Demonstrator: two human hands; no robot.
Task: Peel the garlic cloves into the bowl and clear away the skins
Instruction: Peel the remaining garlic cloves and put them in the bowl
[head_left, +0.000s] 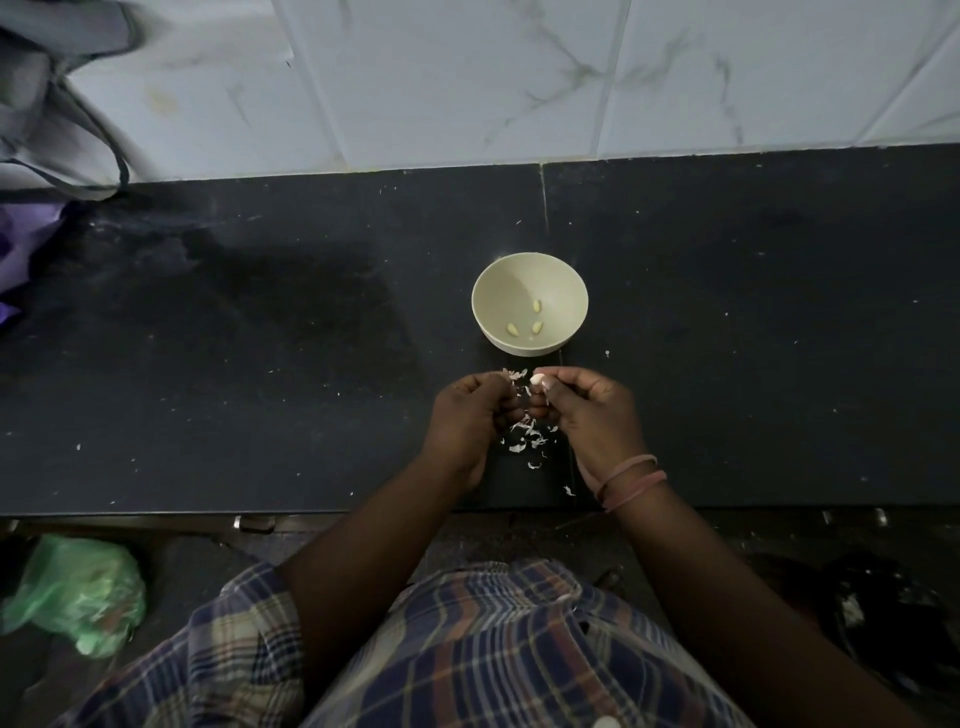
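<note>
- The right hand (592, 410) pinches a pale garlic clove (536, 380) between thumb and fingertips, just in front of the bowl's near side.
- The left hand (470, 421) is curled beside it, fingertips holding a scrap of papery skin (515, 373) close to the clove; what else it grips cannot be told.
- One cream bowl (530, 304) stands upright on the dark counter (260, 364), just beyond the two hands.
- Inside the bowl lie three peeled cloves (537, 327), apart from each other on the bottom and lower wall.
- A loose scatter of white skin flakes (527, 441) lies on the counter between and below the wrists; they are too many and too small to count, with a few stray bits nearer the counter's front edge.
- Two pinkish bands (631, 480) circle the right wrist.
- One green plastic bag (78, 592) sits on the floor at lower left, below the counter edge.
- A white tiled wall (519, 78) rises behind the counter.
</note>
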